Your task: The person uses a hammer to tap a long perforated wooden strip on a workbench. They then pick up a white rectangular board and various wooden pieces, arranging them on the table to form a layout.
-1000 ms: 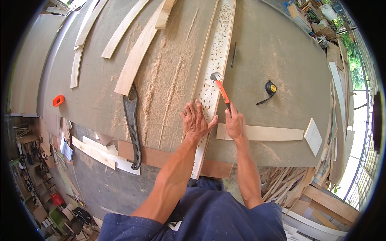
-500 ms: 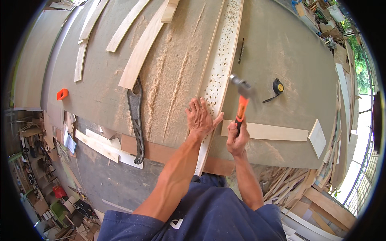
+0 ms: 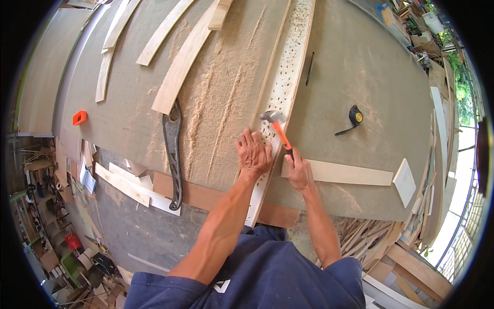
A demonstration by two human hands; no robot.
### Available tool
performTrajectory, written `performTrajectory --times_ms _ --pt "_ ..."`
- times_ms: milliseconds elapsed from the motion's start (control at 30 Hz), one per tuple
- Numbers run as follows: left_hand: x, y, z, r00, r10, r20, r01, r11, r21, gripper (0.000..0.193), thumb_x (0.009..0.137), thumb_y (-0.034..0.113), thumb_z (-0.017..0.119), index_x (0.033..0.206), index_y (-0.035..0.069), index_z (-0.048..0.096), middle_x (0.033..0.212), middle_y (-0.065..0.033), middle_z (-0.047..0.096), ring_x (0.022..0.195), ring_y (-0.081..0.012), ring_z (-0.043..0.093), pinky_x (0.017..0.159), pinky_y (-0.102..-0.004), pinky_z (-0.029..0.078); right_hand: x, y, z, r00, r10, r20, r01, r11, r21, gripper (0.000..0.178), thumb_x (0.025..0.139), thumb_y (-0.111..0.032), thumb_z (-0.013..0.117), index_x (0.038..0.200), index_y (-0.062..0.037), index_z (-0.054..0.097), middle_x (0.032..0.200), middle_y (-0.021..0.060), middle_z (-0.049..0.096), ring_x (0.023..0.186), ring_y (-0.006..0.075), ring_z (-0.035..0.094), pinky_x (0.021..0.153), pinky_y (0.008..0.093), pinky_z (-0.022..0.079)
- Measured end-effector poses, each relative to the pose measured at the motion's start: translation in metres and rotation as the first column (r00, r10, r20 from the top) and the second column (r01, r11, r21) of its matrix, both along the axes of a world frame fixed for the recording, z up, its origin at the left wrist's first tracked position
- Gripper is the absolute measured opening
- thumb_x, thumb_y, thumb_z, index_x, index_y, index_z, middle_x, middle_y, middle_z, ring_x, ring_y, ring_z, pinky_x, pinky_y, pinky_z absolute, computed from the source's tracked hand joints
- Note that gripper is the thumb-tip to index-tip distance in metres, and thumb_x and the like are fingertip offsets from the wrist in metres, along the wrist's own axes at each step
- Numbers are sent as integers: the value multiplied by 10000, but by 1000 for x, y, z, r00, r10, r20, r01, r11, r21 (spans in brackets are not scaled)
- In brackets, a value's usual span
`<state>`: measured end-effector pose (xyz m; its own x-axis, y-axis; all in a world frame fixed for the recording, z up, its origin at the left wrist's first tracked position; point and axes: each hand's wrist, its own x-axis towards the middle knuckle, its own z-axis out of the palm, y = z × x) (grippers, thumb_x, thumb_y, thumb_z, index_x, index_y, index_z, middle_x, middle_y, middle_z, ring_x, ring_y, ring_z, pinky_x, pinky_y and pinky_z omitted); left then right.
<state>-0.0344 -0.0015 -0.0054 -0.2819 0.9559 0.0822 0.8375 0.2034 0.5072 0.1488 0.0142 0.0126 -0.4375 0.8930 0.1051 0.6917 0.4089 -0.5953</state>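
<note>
My right hand [image 3: 300,171] is closed round the grip of an orange-and-black claw hammer [image 3: 280,133]. The hammer's metal head is over a long pale strip [image 3: 284,77] peppered with small dark spots or holes, with raised wooden edges. My left hand [image 3: 253,157] rests on the strip's left edge, just below the hammer head. Its fingers point away from me, partly bent, and the thumb lies toward the strip's middle; no object shows in them. Whether the hammer head touches the strip I cannot tell.
On the worktable [image 3: 355,67] lie a tape measure [image 3: 355,115], a thin dark bit [image 3: 310,69], a wooden slat [image 3: 350,172], a pale offcut [image 3: 405,182], a long black tool [image 3: 173,154], an orange block [image 3: 79,118] and sawdust [image 3: 206,98]. Several curved slats [image 3: 185,62] lie far left.
The hammer has swung left and down, from beside the strip to over it. My left thumb, earlier spread out to the right, has drawn in toward the fingers.
</note>
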Motion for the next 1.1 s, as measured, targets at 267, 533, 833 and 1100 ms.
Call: performTrajectory --times_ms 267,533,833,1100 --pt "1 2 -6 1000 2 -23 -4 996 -88 326 874 165 616 1117 1 471 1274 -257 453 1152 -403 470 915 -537 369 5 -16 3 926 -79 -370 157 970 187 382 1068 -197 571 1362 42 524 791 160 632 603 281 657 577 384 537" --pt "0 3 -2 999 27 21 -24 994 -108 286 879 150 604 1091 -3 487 1330 -274 447 1208 -406 467 945 -537 370 -13 -1 50 974 -76 -215 105 986 127 359 1019 -85 618 1328 70 521 912 224 690 684 416 681 558 444 545" --pt "1 2 -4 999 13 -34 -15 998 -54 290 867 147 609 1080 -1 480 1290 -264 455 1161 -402 476 926 -541 367 -4 9 34 988 -148 -35 148 989 9 323 1041 -139 590 1322 15 545 946 250 699 736 423 693 587 478 543" --pt "4 5 2 1000 4 -25 -5 998 -57 276 876 133 605 1082 0 478 1279 -258 456 1148 -398 477 916 -529 375 1 3 9 985 -49 168 75 986 -152 296 1065 -167 553 1292 22 536 951 280 689 697 451 660 591 477 526"
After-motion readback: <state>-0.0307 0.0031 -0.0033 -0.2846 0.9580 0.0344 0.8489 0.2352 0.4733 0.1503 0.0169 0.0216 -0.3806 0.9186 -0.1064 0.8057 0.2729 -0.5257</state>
